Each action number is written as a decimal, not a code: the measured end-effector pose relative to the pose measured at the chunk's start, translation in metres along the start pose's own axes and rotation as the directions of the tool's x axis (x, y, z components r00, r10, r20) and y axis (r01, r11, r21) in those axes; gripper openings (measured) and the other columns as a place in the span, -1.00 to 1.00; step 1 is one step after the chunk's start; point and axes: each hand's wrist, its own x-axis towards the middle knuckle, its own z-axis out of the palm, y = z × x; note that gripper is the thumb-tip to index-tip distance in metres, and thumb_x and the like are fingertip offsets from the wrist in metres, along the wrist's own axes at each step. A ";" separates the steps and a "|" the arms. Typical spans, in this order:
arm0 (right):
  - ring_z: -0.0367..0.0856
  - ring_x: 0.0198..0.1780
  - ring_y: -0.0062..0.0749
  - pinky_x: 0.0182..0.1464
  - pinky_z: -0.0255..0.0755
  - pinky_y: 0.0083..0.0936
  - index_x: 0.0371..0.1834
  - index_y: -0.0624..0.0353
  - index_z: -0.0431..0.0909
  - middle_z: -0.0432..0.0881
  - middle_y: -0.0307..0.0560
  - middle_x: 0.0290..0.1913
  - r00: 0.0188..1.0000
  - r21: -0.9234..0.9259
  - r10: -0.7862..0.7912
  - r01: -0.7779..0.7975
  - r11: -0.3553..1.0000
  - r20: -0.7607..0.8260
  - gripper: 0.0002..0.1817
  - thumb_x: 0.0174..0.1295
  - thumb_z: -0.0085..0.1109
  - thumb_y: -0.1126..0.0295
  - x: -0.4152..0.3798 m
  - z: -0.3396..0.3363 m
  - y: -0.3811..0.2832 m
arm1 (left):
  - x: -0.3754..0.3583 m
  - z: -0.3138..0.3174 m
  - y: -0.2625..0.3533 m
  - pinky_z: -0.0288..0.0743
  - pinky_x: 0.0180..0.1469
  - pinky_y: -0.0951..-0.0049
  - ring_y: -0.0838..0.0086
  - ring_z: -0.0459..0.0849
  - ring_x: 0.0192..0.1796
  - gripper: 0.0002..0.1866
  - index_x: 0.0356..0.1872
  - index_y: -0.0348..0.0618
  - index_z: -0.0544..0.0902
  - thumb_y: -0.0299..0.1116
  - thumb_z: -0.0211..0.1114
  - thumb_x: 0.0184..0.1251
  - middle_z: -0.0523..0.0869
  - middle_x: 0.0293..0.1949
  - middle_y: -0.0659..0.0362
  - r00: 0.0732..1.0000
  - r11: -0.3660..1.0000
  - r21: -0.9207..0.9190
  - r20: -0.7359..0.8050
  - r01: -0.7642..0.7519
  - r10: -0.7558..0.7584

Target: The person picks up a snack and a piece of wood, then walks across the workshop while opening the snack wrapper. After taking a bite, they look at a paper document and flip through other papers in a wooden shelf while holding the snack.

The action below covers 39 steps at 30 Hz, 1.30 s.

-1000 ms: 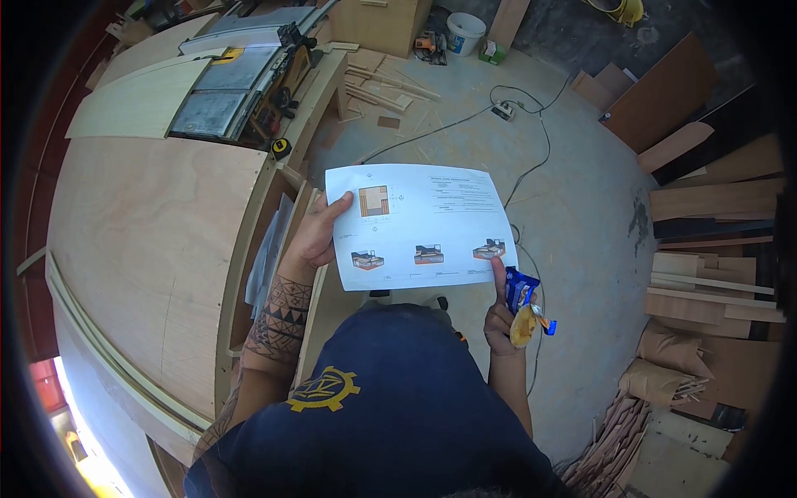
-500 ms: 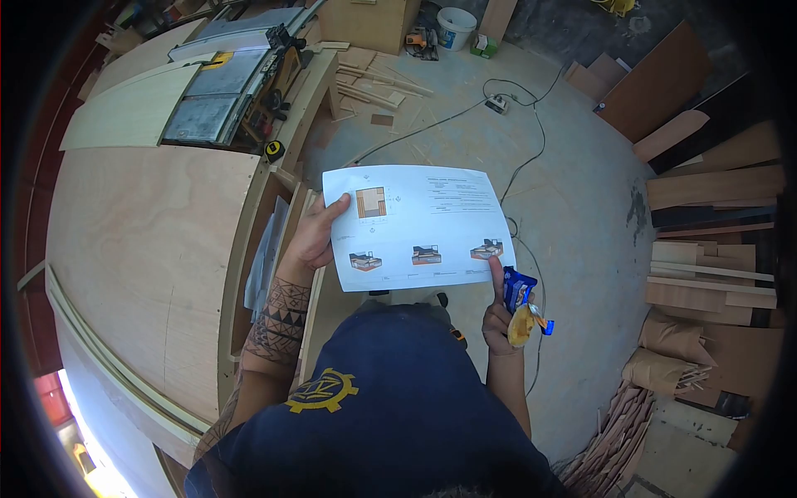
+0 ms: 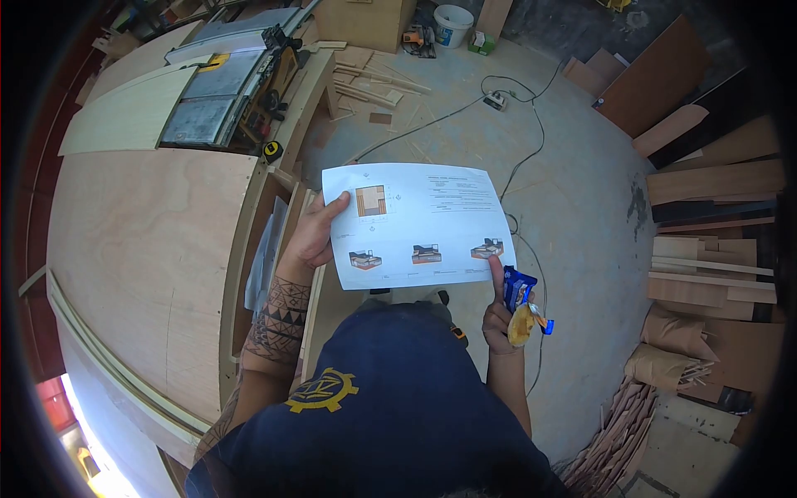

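A white printed sheet is held out in front of my body, with a square plan at its upper left, text at the upper right and small furniture pictures along the bottom. My left hand grips its left edge, thumb on top. At the lower right corner is my right hand, its index finger stretched up to the rightmost picture. The other fingers of that hand are curled round a blue snack wrapper and a yellowish piece of food.
On the left stands a workbench with a table saw and a tape measure. A cable crosses the floor. Wood boards lean at the right; a white bucket and wood strips lie farther back.
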 end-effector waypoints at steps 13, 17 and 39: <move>0.31 -0.56 -0.63 -0.53 0.24 -0.64 0.63 0.26 0.18 -0.01 -0.14 0.79 0.998 -0.014 -0.027 0.027 1.000 -0.055 -0.13 0.25 0.38 0.45 -0.003 -0.004 -0.004 | 0.000 0.000 -0.003 0.69 0.30 0.23 0.24 0.66 0.36 -0.37 0.64 -0.08 0.28 -0.22 0.21 0.67 0.60 0.38 -0.02 1.000 1.000 0.022 -0.031 0.007 -0.006; 0.31 -0.56 -0.63 -0.53 0.24 -0.64 0.63 0.26 0.20 -0.02 -0.15 0.80 0.997 -0.015 -0.042 0.041 0.999 -0.070 -0.12 0.23 0.40 0.47 -0.005 -0.006 -0.008 | 0.000 0.001 -0.003 0.69 0.29 0.23 0.24 0.67 0.36 -0.37 0.64 -0.08 0.28 -0.22 0.21 0.67 0.60 0.38 -0.01 1.000 1.000 0.021 -0.014 -0.008 0.008; 0.34 -0.56 -0.62 -0.53 0.26 -0.64 0.58 0.27 0.30 -0.03 -0.19 0.80 0.983 -0.035 -0.104 0.099 0.994 -0.152 -0.10 0.11 0.48 0.57 -0.009 -0.013 -0.012 | 0.001 0.012 0.001 0.74 0.19 0.35 0.33 0.72 0.30 -0.36 0.63 -0.15 0.30 -0.23 0.24 0.64 0.64 0.36 0.00 0.999 0.999 0.013 -0.033 -0.033 0.033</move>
